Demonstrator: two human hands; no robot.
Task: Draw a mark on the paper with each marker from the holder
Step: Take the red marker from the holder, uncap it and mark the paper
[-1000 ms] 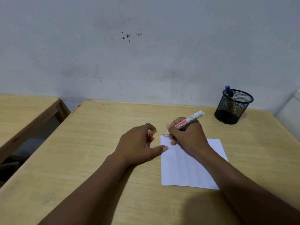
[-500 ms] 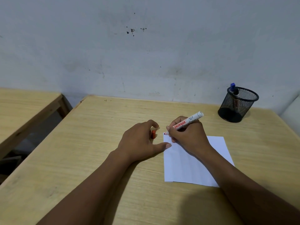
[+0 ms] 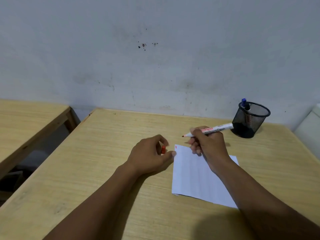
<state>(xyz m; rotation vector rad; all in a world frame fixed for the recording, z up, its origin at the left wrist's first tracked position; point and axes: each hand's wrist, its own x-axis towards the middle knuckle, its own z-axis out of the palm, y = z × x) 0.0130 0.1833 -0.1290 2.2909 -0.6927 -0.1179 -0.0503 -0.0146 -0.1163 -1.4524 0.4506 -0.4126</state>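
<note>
A white sheet of paper (image 3: 194,174) lies on the wooden table (image 3: 103,153), with a short red mark (image 3: 175,147) at its top left corner. My right hand (image 3: 207,144) grips an uncapped white marker (image 3: 214,130) with a red tip, held just above the paper's far edge, tip pointing left. My left hand (image 3: 149,155) rests on the table left of the paper, fingers closed on the red cap (image 3: 163,149), thumb touching the paper's edge. A black mesh holder (image 3: 249,120) at the back right contains a blue marker (image 3: 243,101) and a black marker (image 3: 247,107).
A grey wall runs right behind the table. A second wooden table (image 3: 26,122) stands to the left across a gap. Something white (image 3: 310,129) sits beyond the table's right edge.
My right hand has lifted the marker off the paper and moved it back and right, leaving a short red mark at the corner. My left hand has stayed put with the cap.
</note>
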